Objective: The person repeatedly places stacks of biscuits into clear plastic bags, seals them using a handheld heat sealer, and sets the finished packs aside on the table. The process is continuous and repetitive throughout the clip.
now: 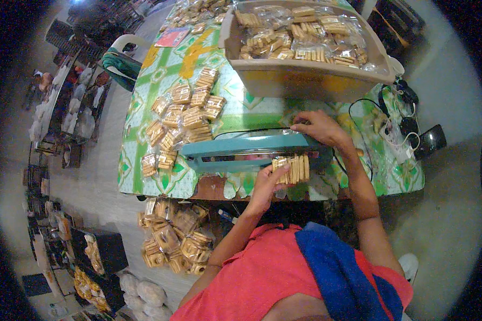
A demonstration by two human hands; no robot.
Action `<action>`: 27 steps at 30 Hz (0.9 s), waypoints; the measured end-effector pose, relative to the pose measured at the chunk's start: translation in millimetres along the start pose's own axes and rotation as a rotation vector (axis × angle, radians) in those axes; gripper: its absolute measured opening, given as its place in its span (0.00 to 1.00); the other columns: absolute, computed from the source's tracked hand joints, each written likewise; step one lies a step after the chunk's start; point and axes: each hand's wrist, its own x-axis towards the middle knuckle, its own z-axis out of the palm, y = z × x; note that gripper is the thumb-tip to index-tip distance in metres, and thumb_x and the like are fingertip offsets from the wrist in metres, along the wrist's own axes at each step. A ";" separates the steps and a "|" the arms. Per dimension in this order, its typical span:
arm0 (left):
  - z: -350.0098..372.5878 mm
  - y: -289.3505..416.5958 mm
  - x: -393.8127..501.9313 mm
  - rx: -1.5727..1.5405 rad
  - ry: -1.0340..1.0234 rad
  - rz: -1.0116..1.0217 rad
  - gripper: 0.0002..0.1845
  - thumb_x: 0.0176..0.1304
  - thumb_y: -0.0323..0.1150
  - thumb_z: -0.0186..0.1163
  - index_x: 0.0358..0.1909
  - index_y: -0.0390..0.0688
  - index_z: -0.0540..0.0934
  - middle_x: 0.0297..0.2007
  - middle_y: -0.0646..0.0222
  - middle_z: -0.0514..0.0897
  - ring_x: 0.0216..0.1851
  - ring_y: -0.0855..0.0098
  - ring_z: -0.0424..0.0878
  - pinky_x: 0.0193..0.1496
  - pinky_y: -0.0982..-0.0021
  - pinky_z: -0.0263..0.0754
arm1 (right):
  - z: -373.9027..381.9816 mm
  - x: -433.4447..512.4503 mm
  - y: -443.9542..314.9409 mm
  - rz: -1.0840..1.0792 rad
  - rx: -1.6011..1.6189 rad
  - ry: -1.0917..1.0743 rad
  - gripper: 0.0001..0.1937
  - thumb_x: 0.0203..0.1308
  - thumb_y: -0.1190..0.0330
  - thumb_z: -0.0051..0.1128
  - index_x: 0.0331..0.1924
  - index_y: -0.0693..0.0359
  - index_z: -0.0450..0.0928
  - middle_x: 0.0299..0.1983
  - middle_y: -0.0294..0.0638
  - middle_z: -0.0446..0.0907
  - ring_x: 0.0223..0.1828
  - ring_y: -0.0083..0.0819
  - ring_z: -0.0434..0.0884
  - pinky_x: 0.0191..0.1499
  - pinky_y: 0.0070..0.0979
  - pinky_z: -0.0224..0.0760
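Observation:
My left hand (267,182) is shut on a clear bag of stick biscuits (291,169), held at the near side of a teal bar heat sealer (245,145). Past the sealer's far edge, near its right end, my right hand (315,125) has its thumb and fingertips together; a bit of clear film shows by them, but whether it is gripped cannot be told. To the left of the sealer lie several filled biscuit packs (193,114) in a loose pile on the patterned green and white tablecloth (160,80).
A large tan bin (305,70) full of biscuit packs stands at the back. Cables (397,140) lie on the right side. More packs (174,236) sit low beside the table's near left edge. A chair (122,66) and a pink sheet (171,37) are at the left.

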 end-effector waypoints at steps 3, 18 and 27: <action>-2.2 -3.9 1.2 0.017 0.008 -0.009 0.18 0.57 0.42 0.59 0.42 0.39 0.77 0.36 0.69 0.81 0.34 0.78 0.80 0.37 0.73 0.77 | 1.1 -0.5 2.5 0.023 -0.002 -0.001 0.18 0.53 0.55 0.53 0.38 0.63 0.78 0.35 0.48 0.80 0.37 0.42 0.79 0.42 0.32 0.69; -1.5 -0.8 -1.0 0.008 -0.035 -0.007 0.20 0.57 0.45 0.58 0.45 0.41 0.76 0.38 0.72 0.80 0.37 0.80 0.78 0.38 0.76 0.75 | -5.1 -10.5 -19.1 -0.044 -0.004 0.159 0.17 0.52 0.56 0.54 0.33 0.65 0.77 0.33 0.50 0.79 0.35 0.44 0.78 0.39 0.34 0.69; -6.5 -6.9 5.6 -0.042 0.009 -0.012 0.16 0.57 0.40 0.58 0.40 0.37 0.77 0.36 0.66 0.81 0.33 0.74 0.80 0.36 0.73 0.78 | -2.7 -7.9 -12.6 -0.049 -0.090 0.266 0.17 0.52 0.57 0.55 0.36 0.65 0.77 0.31 0.47 0.79 0.32 0.39 0.78 0.38 0.31 0.70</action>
